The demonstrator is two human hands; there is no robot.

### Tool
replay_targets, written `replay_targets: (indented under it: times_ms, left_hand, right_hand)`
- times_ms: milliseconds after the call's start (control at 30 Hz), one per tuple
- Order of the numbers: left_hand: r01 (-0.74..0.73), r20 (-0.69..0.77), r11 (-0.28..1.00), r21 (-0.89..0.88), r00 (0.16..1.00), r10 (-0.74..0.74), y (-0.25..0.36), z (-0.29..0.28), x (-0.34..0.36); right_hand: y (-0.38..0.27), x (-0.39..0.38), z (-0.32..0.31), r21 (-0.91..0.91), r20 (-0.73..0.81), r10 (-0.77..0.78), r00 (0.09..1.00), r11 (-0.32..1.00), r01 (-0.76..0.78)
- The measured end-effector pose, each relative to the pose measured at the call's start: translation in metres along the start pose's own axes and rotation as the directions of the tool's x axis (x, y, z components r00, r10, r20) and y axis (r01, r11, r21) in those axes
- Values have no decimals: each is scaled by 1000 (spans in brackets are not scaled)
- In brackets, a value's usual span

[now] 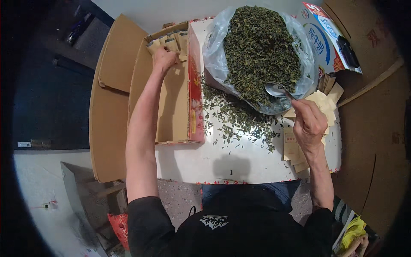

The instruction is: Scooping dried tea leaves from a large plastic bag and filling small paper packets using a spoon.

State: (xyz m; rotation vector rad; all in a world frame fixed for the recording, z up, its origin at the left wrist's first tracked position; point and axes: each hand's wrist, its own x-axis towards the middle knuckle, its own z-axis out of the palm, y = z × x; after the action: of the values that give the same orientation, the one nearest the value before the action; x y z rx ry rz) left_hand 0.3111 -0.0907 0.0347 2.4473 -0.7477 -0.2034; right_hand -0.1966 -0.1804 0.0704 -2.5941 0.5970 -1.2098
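Note:
My left hand [165, 59] reaches into the far end of a long open cardboard box [174, 115], its fingers closed at a row of small brown paper packets [170, 43]. It appears to pinch one of them, though the fingers partly hide the packet. My right hand [310, 122] grips the handle of a metal spoon [275, 89]. The spoon's bowl rests at the near right edge of a heap of dried green tea leaves [263, 51]. A clear plastic bag [216, 55] with its mouth spread wide holds the leaves.
Loose leaves [239, 122] lie scattered over the white tabletop [192, 165]. Flat paper packets [292, 145] are piled under and beside my right hand. A blue and white carton [319, 38] with a dark object [347, 51] on it stands at the back right. Cardboard flaps [109, 124] spread left of the box.

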Motion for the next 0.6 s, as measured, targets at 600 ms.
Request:
replay_targets:
  times_ms: [600]
  left_hand:
    - [-93, -58, 988, 120, 993, 101, -16, 38, 56]
  right_hand:
    - [10, 2, 22, -20, 20, -7, 1000, 1000, 7]
